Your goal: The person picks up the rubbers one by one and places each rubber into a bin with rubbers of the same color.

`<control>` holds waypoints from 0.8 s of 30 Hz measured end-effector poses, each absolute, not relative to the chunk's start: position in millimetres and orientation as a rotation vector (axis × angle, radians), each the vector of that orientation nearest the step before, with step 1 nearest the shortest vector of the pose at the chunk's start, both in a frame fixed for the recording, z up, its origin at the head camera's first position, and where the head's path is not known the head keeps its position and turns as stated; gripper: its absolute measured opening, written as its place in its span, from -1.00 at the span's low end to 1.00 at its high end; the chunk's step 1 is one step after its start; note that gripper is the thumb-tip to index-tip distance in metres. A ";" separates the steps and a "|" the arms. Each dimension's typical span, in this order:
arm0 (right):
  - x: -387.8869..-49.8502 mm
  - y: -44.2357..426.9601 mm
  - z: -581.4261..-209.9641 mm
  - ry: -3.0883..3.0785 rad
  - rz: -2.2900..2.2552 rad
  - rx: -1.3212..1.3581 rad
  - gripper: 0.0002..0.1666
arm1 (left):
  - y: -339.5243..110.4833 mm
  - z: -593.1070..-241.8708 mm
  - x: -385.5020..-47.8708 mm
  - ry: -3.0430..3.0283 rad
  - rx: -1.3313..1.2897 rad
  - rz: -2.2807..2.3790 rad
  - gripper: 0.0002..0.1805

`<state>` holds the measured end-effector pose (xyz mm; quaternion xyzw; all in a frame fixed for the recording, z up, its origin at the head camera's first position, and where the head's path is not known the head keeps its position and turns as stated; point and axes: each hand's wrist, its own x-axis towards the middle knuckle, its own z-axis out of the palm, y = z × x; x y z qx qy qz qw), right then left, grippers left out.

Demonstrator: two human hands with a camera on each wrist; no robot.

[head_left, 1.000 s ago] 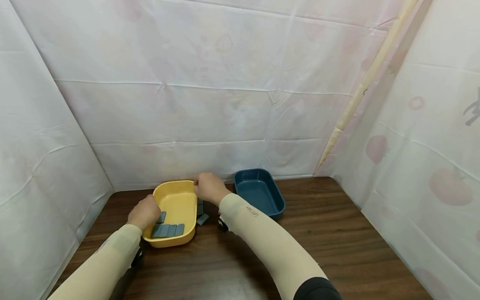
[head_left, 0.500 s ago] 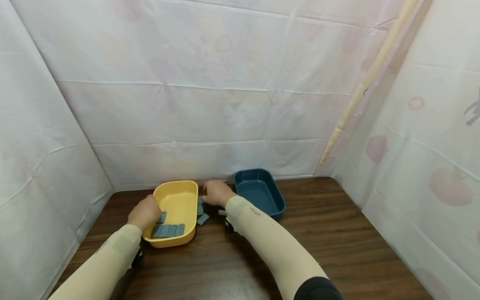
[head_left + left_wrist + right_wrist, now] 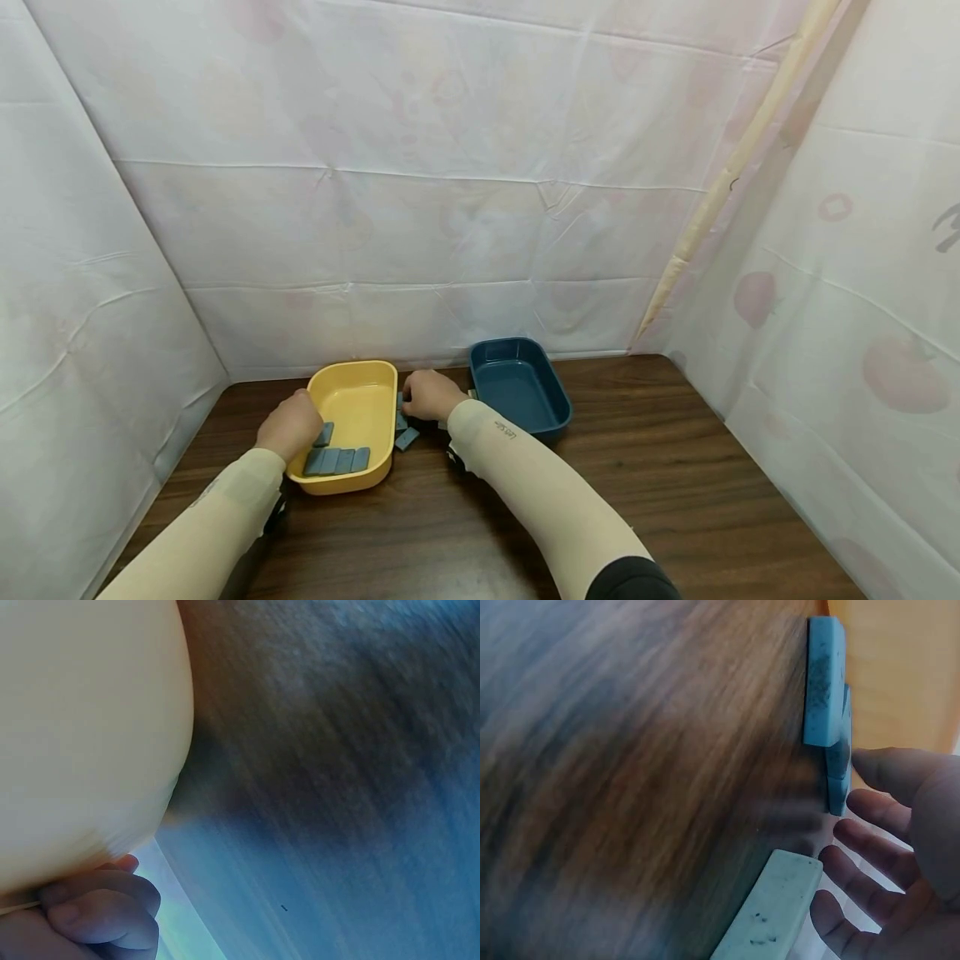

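My left hand [image 3: 289,425] grips the left rim of a yellow tray [image 3: 352,379], fingers curled against its outer wall in the left wrist view. Several blue-grey rectangular blocks [image 3: 342,461] lie inside, near its front end and left side. My right hand [image 3: 432,395] hovers low just right of the tray. In the right wrist view its thumb and loosely bent fingers [image 3: 877,851] are spread, with nothing between them. Its thumb is close to the blue-grey blocks [image 3: 826,682] lying along the tray's outer wall. A pale block [image 3: 774,907] with dark specks sits near the other fingertips.
A dark blue tray [image 3: 517,383] stands at the back of the wooden table [image 3: 675,467], right of my right hand. White printed sheets [image 3: 450,208] hang behind and at both sides. A pale pole [image 3: 735,175] leans in the right corner.
My right hand has moved from the yellow tray's right rim to the right, then slightly down and left over the blocks outside it. My left hand keeps its place.
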<state>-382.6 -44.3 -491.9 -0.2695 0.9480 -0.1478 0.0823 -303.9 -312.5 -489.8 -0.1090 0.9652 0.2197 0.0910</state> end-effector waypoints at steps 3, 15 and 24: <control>-381.8 -47.1 -491.3 2.839 -0.449 -0.817 -0.81 | -312.5 -489.5 -303.6 2.865 -0.326 0.653 -0.42; -388.8 -46.1 -500.3 2.932 -0.354 -0.899 -0.83 | -311.7 -490.1 -303.0 2.852 -0.319 0.654 -0.42; -389.8 -50.6 -505.6 2.969 -0.331 -0.820 -0.69 | -311.9 -491.5 -303.9 2.853 -0.318 0.649 -0.41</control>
